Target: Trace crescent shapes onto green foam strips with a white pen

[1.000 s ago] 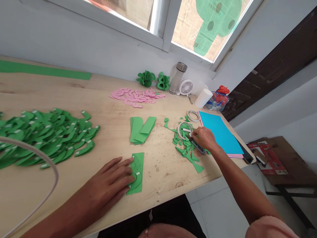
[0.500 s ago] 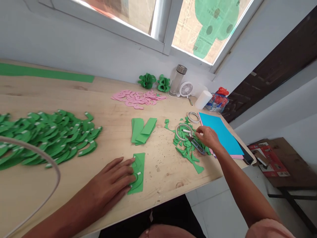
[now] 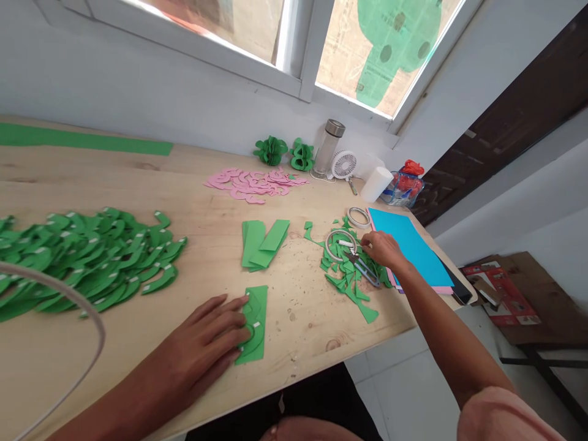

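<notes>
My left hand (image 3: pixel 209 334) lies flat on the table with its fingers stretched out. Its fingertips rest on a green paper rectangle (image 3: pixel 260 337), on which curved green shapes with small white patches show. Over on the right, my right hand (image 3: pixel 381 248) hovers at the edge of a heap of green paper scraps (image 3: pixel 351 288). Its fingers are bent and drawn together; whatever they hold, if anything, is hidden. Beside it, on the scraps, are a roll of tape (image 3: pixel 329 252) and a dark-handled tool (image 3: pixel 365 269), perhaps a cutter or scissors.
Folded green strips (image 3: pixel 252 245) lie mid-table. A big pile of curved green pieces (image 3: pixel 105 257) is at left, pink cut-outs (image 3: pixel 257 184) behind. A bottle (image 3: pixel 328 150), a small fan (image 3: pixel 343 165), a second tape roll (image 3: pixel 358 217) and blue sheets (image 3: pixel 408 245) stand or lie right.
The camera view has shifted slightly. Both hands stay nearly in place, the left on the green paper and the right by the scraps.
</notes>
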